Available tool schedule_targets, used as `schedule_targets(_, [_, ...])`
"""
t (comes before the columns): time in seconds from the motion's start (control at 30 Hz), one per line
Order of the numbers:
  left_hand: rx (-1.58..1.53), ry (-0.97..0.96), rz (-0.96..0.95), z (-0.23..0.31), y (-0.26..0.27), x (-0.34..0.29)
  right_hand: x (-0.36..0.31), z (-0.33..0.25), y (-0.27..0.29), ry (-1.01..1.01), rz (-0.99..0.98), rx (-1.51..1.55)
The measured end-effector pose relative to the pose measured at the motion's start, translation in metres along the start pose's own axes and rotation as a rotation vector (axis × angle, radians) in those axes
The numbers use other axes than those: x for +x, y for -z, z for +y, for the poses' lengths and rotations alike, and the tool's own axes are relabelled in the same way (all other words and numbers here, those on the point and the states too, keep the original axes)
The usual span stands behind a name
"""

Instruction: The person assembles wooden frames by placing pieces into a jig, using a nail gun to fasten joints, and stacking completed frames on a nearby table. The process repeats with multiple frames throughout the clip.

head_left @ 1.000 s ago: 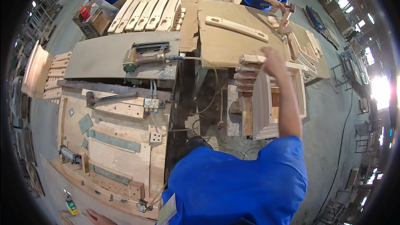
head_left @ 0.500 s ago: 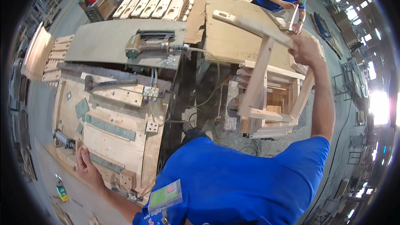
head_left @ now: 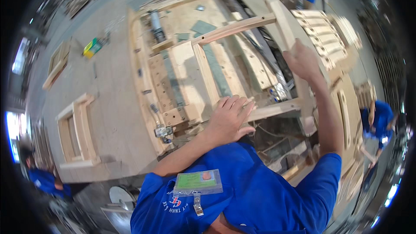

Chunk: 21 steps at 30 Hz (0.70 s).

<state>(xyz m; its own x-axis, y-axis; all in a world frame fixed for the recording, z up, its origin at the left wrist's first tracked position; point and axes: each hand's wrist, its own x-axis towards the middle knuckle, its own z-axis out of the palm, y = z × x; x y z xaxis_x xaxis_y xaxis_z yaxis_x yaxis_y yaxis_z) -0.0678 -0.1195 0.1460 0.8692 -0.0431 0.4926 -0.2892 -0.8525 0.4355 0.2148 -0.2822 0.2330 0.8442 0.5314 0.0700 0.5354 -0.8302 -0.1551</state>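
A pale wooden frame [head_left: 236,29] of joined bars is held tilted over a plywood work board [head_left: 184,11]. My right hand [head_left: 302,60] is closed around its right-hand bar and slightly blurred. At the near left corner, my left hand [head_left: 229,119] lies over the wood with its fingers across the bar and its thumb apart on the near side; its fingertips are partly hidden. Beneath the frame, the board carries green pads [head_left: 203,27], a drilled wooden block [head_left: 162,80] and a small cylinder clamp [head_left: 156,25].
On the grey table to the left stand an assembled wooden frame [head_left: 89,134], another one [head_left: 56,63] and a yellow-green bottle [head_left: 92,47]. Slatted wooden parts [head_left: 323,34] are stacked at the far right. Co-workers in blue are at the right [head_left: 381,119], far right and left edge.
My view has turned left. The wooden frame has come from the right-hand stack to above the work board, in my right hand. My left hand, free before, is now on its corner.
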Motion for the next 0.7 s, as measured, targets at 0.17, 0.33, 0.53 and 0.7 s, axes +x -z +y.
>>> schedule_targets(0.17, [0.130,0.401,-0.154,-0.089,-0.047,-0.040,0.079,-0.082,-0.119,0.038,-0.182,0.024])
schedule_targets(0.33, [0.231,0.565,-0.189,-0.136,-0.047,-0.051,0.116,-0.113,-0.199,0.031,-0.309,0.101])
schedule_targets(0.53, [0.262,0.669,-0.240,-0.148,-0.052,-0.046,0.144,-0.128,-0.235,0.028,-0.433,0.083])
schedule_targets(0.7, [0.285,0.714,-0.181,-0.165,-0.048,-0.044,0.160,-0.137,-0.244,0.079,-0.398,0.158])
